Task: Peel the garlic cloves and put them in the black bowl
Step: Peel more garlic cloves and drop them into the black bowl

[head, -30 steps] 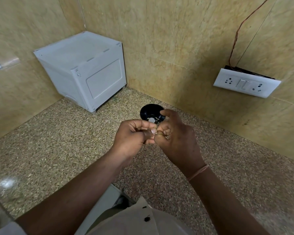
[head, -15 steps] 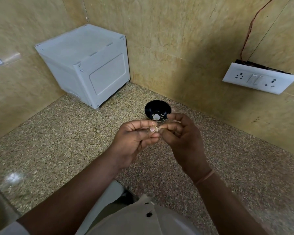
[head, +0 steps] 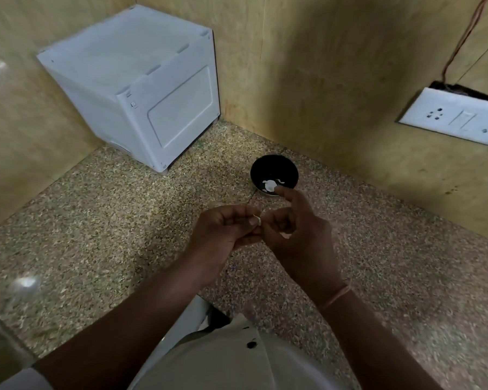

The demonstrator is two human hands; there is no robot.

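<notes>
Peeling in progress: garlic clove (head: 256,220) pinched between left hand (head: 226,230) and right hand (head: 299,237), both grips clamped on it, above the counter (head: 110,220). At 12 o'clock, black bowl (head: 288,168) holding pale peeled pieces (head: 269,186). Judged partway: this clove yet to be stripped and dropped in.

sleeve (head: 14,380): white, 7 o'clock | right wrist: thin orange thread band (head: 336,297) | shirt (head: 217,364): pale cream, 6 o'clock | button (head: 251,345): dark

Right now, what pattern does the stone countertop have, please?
Speckled brown-and-beige granite countertop, head view.
</notes>
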